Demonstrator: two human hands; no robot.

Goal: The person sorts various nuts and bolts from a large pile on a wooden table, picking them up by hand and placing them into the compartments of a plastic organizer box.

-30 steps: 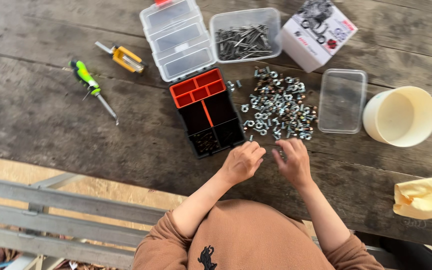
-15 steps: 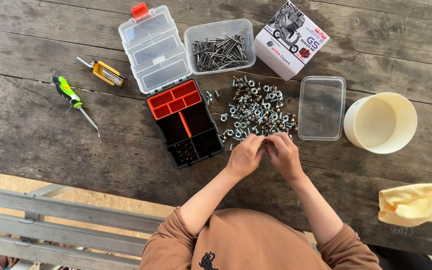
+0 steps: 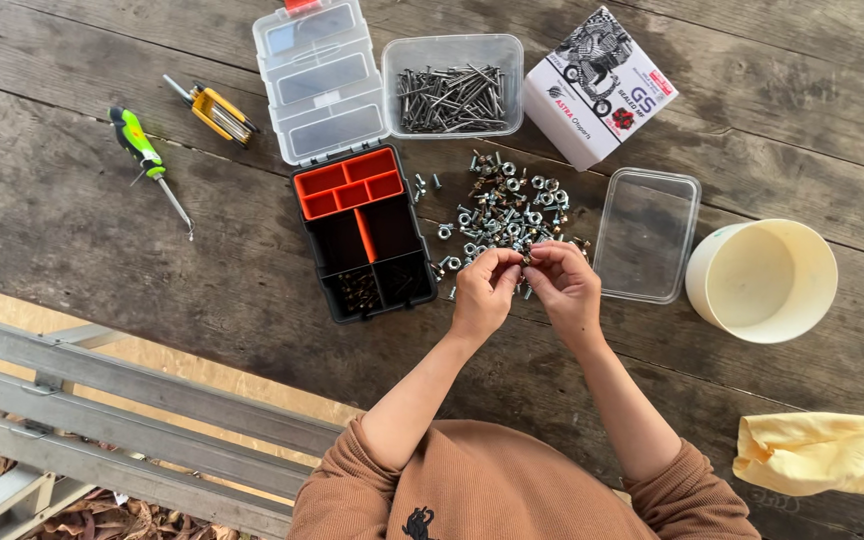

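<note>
Hands meeting at frame centre: left hand (image 3: pixel 484 292) and right hand (image 3: pixel 564 285) pinching, fingertips together, on one small bolt (image 3: pixel 526 259), lifting it just over the near edge of the nut pile (image 3: pixel 502 208). Lying around them on the table (image 3: pixel 72 260): organizer (image 3: pixel 364 232) just left, its lid (image 3: pixel 320 78) and screw tub (image 3: pixel 452 85) up top, box (image 3: pixel 599 85) upper right, clear lid (image 3: pixel 647 234) and cup (image 3: pixel 762 280) right, cloth (image 3: pixel 817 452) lower right, screwdriver (image 3: pixel 148 165) and hex keys (image 3: pixel 214 108) upper left.
</note>
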